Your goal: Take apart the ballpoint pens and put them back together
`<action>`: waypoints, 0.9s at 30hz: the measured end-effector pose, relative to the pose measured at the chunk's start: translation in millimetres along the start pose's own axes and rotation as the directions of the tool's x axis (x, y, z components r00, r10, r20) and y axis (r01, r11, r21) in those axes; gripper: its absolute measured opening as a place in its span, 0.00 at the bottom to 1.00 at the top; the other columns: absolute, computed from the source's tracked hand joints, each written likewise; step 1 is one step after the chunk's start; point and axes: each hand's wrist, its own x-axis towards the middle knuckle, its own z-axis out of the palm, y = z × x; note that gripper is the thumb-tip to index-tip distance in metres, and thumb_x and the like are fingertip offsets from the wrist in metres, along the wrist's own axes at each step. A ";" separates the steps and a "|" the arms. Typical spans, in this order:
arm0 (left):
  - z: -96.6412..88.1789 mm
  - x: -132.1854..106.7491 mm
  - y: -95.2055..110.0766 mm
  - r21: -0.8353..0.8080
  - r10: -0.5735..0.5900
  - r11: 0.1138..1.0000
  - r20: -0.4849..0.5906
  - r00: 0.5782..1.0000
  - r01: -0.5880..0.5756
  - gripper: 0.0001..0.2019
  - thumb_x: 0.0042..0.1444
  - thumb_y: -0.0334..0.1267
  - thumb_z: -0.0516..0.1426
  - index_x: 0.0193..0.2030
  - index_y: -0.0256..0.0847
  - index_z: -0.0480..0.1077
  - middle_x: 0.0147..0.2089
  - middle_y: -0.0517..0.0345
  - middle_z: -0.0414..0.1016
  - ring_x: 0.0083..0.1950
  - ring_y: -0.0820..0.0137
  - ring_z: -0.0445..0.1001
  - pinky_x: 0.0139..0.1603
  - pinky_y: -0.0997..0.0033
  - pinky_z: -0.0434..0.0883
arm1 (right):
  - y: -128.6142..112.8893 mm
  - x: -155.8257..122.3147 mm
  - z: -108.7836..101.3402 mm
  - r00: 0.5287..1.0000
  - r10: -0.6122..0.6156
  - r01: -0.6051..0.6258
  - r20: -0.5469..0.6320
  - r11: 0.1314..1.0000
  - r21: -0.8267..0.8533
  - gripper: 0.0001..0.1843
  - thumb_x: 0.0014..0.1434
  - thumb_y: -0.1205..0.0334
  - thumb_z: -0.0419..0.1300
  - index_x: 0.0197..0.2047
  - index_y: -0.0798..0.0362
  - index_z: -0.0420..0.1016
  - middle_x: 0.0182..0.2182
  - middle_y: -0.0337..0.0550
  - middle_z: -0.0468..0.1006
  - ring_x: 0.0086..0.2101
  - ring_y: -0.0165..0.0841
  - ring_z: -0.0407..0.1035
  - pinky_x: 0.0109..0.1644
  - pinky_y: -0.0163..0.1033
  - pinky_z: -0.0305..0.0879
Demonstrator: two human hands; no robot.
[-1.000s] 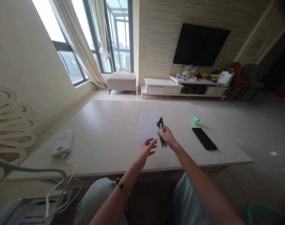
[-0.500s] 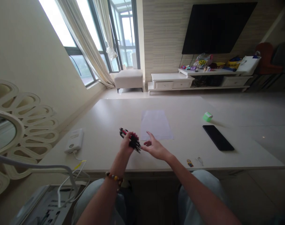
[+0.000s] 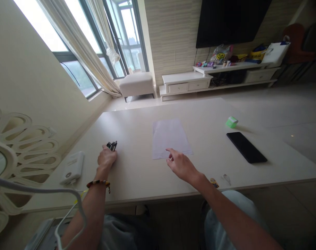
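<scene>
Clamping one pen bundle [image 3: 112, 146] are the fingers of the left hand [image 3: 107, 157]; one paper sheet [image 3: 170, 136] is lying by the parted fingers of the right hand [image 3: 182, 165].

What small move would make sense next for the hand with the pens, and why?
Probably loosening the left hand to lay the pens down. They are bunched in its grip at the table, off to the left of the paper, though whether they touch the surface is hard to tell. The right hand holds nothing visible.
</scene>
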 end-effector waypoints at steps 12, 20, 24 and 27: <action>17.6 3.4 2.0 0.144 -0.101 0.983 -0.081 0.992 0.112 0.46 0.44 0.61 0.53 0.63 0.30 0.49 0.59 0.30 0.58 0.59 0.41 0.56 0.52 0.42 0.59 | 1.8 -0.7 8.1 0.998 -0.010 0.017 0.064 0.994 -0.111 0.22 0.59 0.65 0.50 0.56 0.57 0.64 0.44 0.50 0.74 0.41 0.34 0.69 0.48 0.38 0.60; 7.7 -16.5 -3.2 0.141 -0.037 0.989 -0.002 0.999 0.037 0.47 0.44 0.64 0.51 0.64 0.33 0.48 0.59 0.33 0.59 0.60 0.45 0.56 0.57 0.43 0.56 | -0.9 -2.4 4.9 0.999 -0.015 0.019 0.033 0.993 -0.115 0.20 0.59 0.64 0.50 0.54 0.57 0.67 0.43 0.50 0.75 0.40 0.34 0.70 0.46 0.37 0.61; 8.5 -22.6 -7.3 0.139 0.007 0.990 0.007 1.000 -0.008 0.43 0.49 0.63 0.47 0.65 0.34 0.49 0.63 0.34 0.54 0.64 0.45 0.51 0.58 0.37 0.51 | -5.5 -5.3 3.6 0.999 -0.034 0.036 0.020 0.993 -0.113 0.19 0.59 0.63 0.50 0.53 0.56 0.68 0.41 0.50 0.76 0.39 0.34 0.70 0.45 0.37 0.61; 11.7 -27.0 -11.5 0.134 0.028 0.991 0.002 1.000 -0.028 0.40 0.53 0.61 0.43 0.66 0.34 0.46 0.66 0.36 0.49 0.65 0.47 0.48 0.58 0.38 0.50 | -9.2 -9.8 1.3 0.999 -0.038 0.041 0.027 0.991 -0.128 0.18 0.58 0.64 0.50 0.52 0.57 0.69 0.41 0.49 0.76 0.39 0.34 0.70 0.46 0.36 0.61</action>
